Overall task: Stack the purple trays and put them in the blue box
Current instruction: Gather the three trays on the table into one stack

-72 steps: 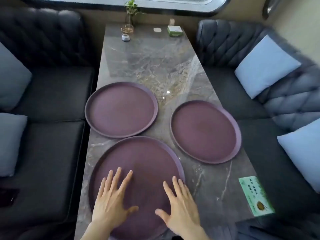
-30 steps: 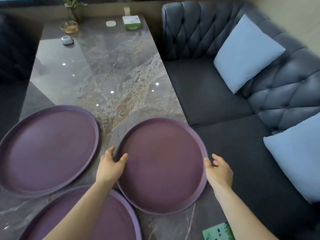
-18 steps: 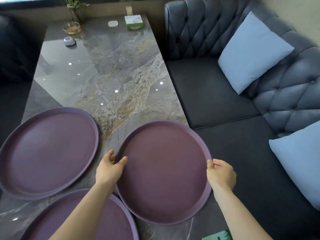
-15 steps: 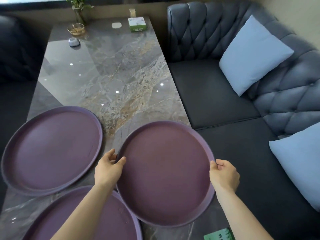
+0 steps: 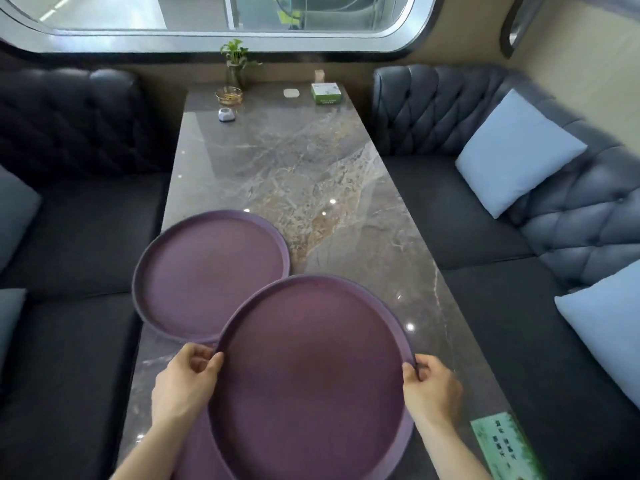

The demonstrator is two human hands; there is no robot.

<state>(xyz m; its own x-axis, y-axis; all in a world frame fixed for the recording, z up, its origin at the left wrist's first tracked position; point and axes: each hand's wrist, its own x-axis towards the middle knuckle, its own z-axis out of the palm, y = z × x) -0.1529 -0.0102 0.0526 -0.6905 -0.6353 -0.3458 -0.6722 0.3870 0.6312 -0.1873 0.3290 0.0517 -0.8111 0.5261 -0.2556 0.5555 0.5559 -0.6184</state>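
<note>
A: Going L to R. Far left — dark tufted sofa [image 5: 69, 140] w/ a grey cushion [image 5: 15, 213] at frame edge.

B: Then the tabletop [image 5: 294, 174], marble, runs away from camera. First tray?

A: Far tray [image 5: 211, 275], purple, round, lying flat on the tabletop's left side, nothing in it. Its near-right rim is covered by the held tray.

B: Left hand?

A: Left hand [image 5: 185, 384] closed on the left rim of the held tray [image 5: 311, 379] — thumb over the lip, fingers curled under. Below that wrist, a sliver of a third tray [image 5: 194, 459] shows at the bottom edge, mostly hidden under the held one.

B: Held tray lifted or resting?

A: Overlaps the other two, so it sits above them; can't tell if it touches either. Roughly level, centre-bottom of view.

B: Right hand?

A: Right hand [image 5: 431, 388] gripping the right rim, same pinch, thumb on top. Both forearms come in from the bottom.

B: Rest of the tabletop?

A: Green card [image 5: 504, 448] at near-right corner. Far end: plant in vase [image 5: 237, 65], glass dish [image 5: 228, 95], small white gadget [image 5: 225, 115], white pad [image 5: 291, 93], green tissue box [image 5: 325, 93].

B: Far right?

A: Grey-blue tufted sofa [image 5: 571, 216] w/ two pale blue pillows [image 5: 516, 150]. Blue box — not in view.
</note>
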